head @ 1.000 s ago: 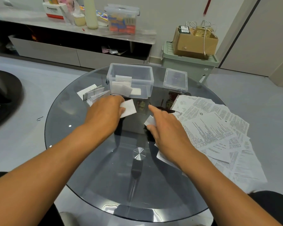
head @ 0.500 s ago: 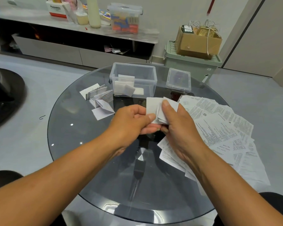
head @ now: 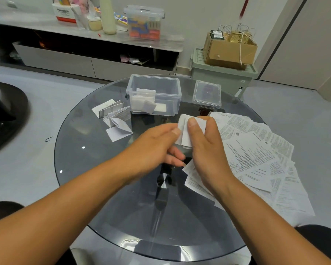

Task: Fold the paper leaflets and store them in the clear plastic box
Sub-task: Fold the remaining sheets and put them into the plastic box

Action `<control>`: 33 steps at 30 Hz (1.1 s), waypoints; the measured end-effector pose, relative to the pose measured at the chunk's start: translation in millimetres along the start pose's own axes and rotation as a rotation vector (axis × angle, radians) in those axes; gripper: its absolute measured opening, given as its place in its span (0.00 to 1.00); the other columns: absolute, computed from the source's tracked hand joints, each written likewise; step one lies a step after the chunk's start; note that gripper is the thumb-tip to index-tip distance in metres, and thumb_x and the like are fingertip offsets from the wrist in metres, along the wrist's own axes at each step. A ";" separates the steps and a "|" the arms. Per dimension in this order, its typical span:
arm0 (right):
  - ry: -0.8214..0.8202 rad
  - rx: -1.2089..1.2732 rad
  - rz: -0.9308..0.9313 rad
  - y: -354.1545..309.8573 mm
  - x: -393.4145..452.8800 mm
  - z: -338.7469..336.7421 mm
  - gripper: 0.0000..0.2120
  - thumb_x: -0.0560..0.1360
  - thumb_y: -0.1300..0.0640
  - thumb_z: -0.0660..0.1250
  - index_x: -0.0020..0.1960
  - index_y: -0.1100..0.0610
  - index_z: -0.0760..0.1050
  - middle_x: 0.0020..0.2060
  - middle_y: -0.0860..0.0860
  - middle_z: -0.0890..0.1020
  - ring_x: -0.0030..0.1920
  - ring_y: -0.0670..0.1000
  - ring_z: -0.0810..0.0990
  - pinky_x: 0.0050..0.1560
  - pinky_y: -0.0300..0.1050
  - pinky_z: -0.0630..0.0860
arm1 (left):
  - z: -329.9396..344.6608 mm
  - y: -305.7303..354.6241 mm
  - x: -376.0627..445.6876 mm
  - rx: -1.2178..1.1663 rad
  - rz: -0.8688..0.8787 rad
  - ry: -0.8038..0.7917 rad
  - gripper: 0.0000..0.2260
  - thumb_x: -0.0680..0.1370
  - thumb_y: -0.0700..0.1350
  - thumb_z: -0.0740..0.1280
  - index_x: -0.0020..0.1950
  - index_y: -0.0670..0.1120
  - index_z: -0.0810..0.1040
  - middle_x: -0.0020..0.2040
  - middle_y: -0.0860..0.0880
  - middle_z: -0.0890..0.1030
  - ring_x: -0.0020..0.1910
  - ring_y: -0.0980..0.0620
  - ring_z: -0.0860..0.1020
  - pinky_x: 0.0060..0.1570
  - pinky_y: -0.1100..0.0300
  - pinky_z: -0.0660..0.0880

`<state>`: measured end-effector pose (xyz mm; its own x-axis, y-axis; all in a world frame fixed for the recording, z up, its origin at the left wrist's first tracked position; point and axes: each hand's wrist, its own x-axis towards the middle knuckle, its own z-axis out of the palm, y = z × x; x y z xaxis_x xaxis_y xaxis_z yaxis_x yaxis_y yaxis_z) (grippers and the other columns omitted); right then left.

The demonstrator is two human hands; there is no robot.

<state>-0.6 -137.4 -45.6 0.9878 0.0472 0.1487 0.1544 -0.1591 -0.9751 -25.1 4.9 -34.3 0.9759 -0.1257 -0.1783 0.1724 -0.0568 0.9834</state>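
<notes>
A small folded white leaflet is held upright above the middle of the round glass table. My right hand grips it, thumb pressed on its front. My left hand pinches its left edge with thumb and forefinger. The clear plastic box stands open behind the hands with a few folded leaflets inside. Folded leaflets lie in a small heap to the left of the box. A spread of unfolded printed leaflets covers the table's right side.
The box's clear lid lies to the right of the box. Behind the table are a low shelf unit with bottles and containers on top, and a green bin carrying a cardboard carton. A dark chair base stands left.
My left hand dropped a folded leaflet on the left heap and came back to the centre. My right hand picked a leaflet off the table, and both hands now hold it slightly higher.
</notes>
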 end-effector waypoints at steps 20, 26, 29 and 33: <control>-0.214 -0.012 0.028 -0.6 -18.9 11.5 0.10 0.88 0.56 0.54 0.57 0.57 0.73 0.31 0.44 0.79 0.30 0.38 0.77 0.31 0.30 0.73 | -1.1 -19.2 1.1 0.358 0.151 0.025 0.12 0.85 0.55 0.54 0.61 0.48 0.66 0.41 0.44 0.83 0.36 0.50 0.84 0.42 0.49 0.83; -0.226 -0.270 -0.067 6.6 -4.3 2.4 0.14 0.86 0.44 0.54 0.58 0.47 0.76 0.52 0.50 0.81 0.55 0.51 0.81 0.59 0.54 0.78 | -9.4 -9.1 -3.8 0.558 0.174 -0.033 0.13 0.85 0.58 0.53 0.59 0.49 0.66 0.46 0.52 0.77 0.41 0.58 0.77 0.46 0.53 0.78; -0.152 -0.278 -0.049 5.1 -4.0 -1.5 0.12 0.87 0.46 0.54 0.54 0.49 0.74 0.48 0.48 0.80 0.49 0.47 0.79 0.52 0.51 0.76 | -15.2 3.2 -9.6 0.920 0.144 0.059 0.12 0.83 0.61 0.57 0.56 0.54 0.67 0.46 0.54 0.78 0.45 0.52 0.78 0.48 0.47 0.76; -0.113 -0.822 -0.223 1.5 0.5 -9.0 0.11 0.87 0.48 0.50 0.53 0.51 0.68 0.47 0.46 0.73 0.47 0.53 0.71 0.51 0.53 0.67 | -50.1 21.8 -8.9 1.266 0.185 0.547 0.15 0.80 0.60 0.64 0.60 0.53 0.70 0.55 0.49 0.76 0.50 0.43 0.78 0.44 0.49 0.74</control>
<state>0.3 -146.5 -45.4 0.9310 0.2530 0.2631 0.3548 -0.7965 -0.4896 -23.3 54.5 -9.6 0.9495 0.1526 0.2741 0.0862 -0.9670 0.2399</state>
